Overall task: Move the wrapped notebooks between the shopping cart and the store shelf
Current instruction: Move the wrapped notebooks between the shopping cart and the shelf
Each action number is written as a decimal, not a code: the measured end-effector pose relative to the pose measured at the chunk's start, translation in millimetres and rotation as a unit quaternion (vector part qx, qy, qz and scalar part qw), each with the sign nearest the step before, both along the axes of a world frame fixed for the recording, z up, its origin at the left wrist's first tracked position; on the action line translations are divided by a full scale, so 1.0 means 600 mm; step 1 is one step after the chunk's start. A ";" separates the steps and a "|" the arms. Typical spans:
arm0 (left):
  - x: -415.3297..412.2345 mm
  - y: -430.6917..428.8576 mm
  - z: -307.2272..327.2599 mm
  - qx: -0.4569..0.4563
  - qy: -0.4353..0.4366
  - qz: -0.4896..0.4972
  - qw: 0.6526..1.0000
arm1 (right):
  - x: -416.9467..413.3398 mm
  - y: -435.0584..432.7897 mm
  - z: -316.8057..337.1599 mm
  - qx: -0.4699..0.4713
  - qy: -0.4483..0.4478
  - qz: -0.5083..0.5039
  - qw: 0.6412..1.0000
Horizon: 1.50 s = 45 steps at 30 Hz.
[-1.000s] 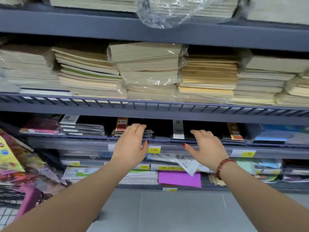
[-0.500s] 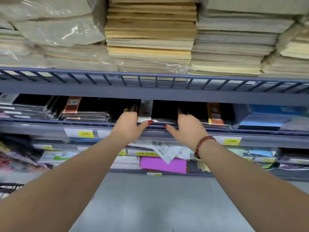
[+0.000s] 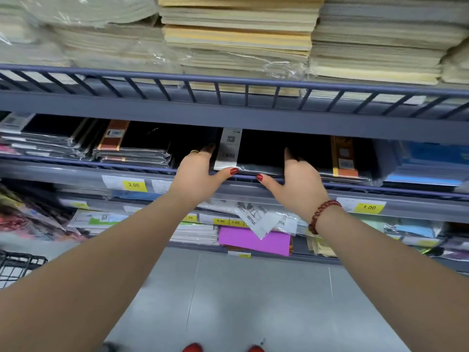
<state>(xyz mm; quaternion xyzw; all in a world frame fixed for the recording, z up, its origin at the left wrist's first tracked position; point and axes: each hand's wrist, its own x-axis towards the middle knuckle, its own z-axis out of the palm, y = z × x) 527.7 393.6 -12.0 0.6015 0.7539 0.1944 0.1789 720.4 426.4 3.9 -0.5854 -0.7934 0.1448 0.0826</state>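
A stack of black wrapped notebooks (image 3: 261,153) with a white label strip (image 3: 228,148) lies on the middle store shelf (image 3: 355,185), just behind its front rail. My left hand (image 3: 200,171) grips the stack's left side, fingers reaching into the shelf and thumb at the front edge. On the stack's right side, my right hand (image 3: 299,179), with a red bead bracelet, holds it the same way. A corner of the black wire shopping cart (image 3: 15,268) shows at the lower left.
More black wrapped notebooks with orange bands lie left (image 3: 132,148) and right (image 3: 345,158) of the stack, and blue ones (image 3: 429,161) farther right. The shelf above (image 3: 236,41) holds beige notebook stacks close overhead. Lower shelves carry a purple sheet (image 3: 253,241) and packets. Grey floor below.
Both hands rose from the shelf's front edge and reached in, closing on either side of the black stack. The view shifted left and closer to the shelf.
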 end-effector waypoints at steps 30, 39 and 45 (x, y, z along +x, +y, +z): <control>0.254 0.079 0.032 -0.003 0.018 -0.125 0.992 | 0.234 0.043 0.022 -0.056 0.058 -0.081 0.994; 0.254 0.077 0.021 0.008 -0.009 -0.144 0.989 | 0.233 0.041 0.016 -0.053 0.026 -0.077 0.995; 0.252 0.075 0.018 0.007 -0.022 -0.141 0.990 | 0.226 0.036 0.012 -0.062 0.033 -0.088 0.994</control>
